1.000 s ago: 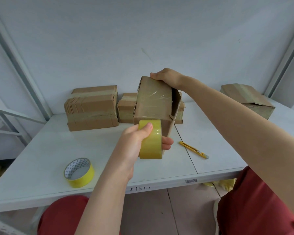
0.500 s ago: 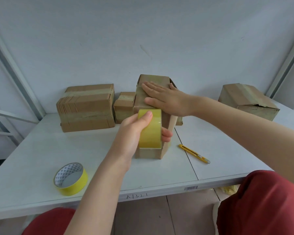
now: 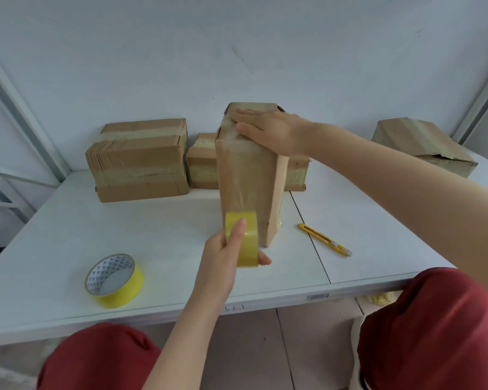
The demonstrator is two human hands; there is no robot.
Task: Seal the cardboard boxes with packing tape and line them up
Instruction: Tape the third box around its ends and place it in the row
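spare roll [image 3: 114, 280] lies near left, idle. my left hand [image 3: 223, 260] grips the tape roll [image 3: 248, 246] low against the upright box [image 3: 245, 170] mid table, likely drawing a strip down its near face. my right hand [image 3: 268, 130], fingers straight, presses flat on the box top to steady it.

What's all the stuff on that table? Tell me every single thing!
tall box: one, brown, standing on end mid-table, clear tape down its front.
taped boxes: at least two, brown, along the back wall.
far box: one, brown, back right corner.
tape roll: one, yellow, at the foot of the tall box.
spare tape roll: one, yellow, lying flat, front left.
knife: one, yellow, right of the tall box.
table: one, white.
knees: two, red, below the table edge.
left hand: grips the tape roll.
right hand: flat on the tall box's upper end.
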